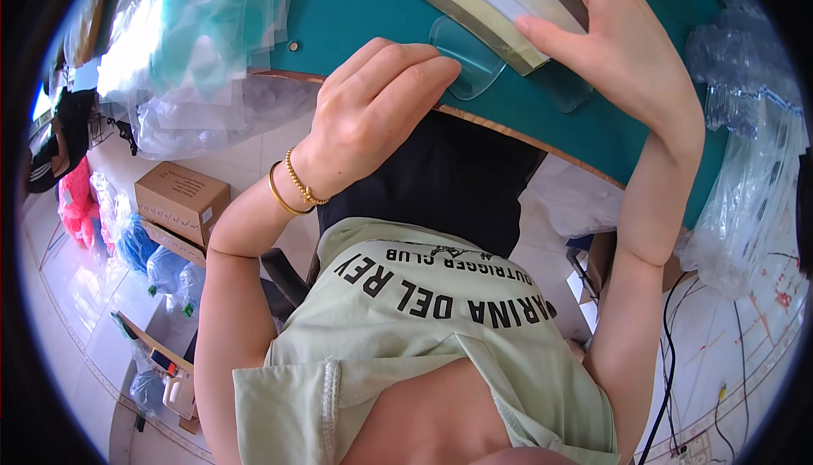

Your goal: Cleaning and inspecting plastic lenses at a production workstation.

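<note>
My right hand [627, 50] grips a long rectangular block [508, 8], cream and olive-grey with a pale white band along it. Its thumb presses on the near face; the fingers reach over the far side, partly out of the picture. Underneath and beside the block lies a clear plastic piece with rounded corners [474, 75], on the green table top [364, 8]. A second clear edge [566, 88] shows below my right thumb. My left hand [381, 96] hovers at the table's front edge, fingers curled and pressed together, fingertips beside the clear piece. Whatever they pinch is hidden.
Clear plastic sheets [203, 33] hang over the table's left edge, with a small round bit [294, 46] close by. More clear film [745, 135] drapes at the right. A cardboard box [182, 198] stands on the floor left, cables [669, 363] lie right.
</note>
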### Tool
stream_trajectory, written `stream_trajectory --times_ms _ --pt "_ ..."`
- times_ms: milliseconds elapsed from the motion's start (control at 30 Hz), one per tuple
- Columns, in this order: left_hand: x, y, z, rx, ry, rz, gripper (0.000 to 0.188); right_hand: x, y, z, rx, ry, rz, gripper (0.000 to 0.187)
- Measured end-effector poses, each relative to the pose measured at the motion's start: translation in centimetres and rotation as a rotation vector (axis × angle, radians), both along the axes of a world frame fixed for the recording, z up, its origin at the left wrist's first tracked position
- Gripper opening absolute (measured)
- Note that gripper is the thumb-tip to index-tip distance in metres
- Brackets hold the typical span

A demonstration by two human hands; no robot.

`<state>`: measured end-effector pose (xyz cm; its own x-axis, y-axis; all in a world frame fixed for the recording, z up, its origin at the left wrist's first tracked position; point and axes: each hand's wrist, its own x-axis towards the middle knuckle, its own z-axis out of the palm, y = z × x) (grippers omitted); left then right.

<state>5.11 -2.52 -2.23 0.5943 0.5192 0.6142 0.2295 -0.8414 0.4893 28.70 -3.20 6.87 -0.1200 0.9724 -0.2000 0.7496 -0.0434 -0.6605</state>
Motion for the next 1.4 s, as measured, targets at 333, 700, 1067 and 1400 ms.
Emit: stream_trajectory --times_ms 333,700,1067,1400 --pt "-0.4 0.0 -0.4 0.079 0.053 -0.03 0.034 -0.9 -0.8 -2.2 0.004 -0.022 0.122 0.039" --pt "-0.5 0.0 -0.2 0.101 0.067 -0.046 0.037 -1.3 -0.3 -0.1 0.047 -0.057 0.133 0.035" --pt "-0.6 0.2 0.1 0.108 0.052 -0.063 0.034 -1.7 -1.5 -0.7 0.121 -0.028 0.104 0.032" --pt "-3.3 -0.7 1.6 0.004 -0.029 -0.074 0.022 -0.9 -1.3 -1.8 0.209 -0.079 0.007 0.024"
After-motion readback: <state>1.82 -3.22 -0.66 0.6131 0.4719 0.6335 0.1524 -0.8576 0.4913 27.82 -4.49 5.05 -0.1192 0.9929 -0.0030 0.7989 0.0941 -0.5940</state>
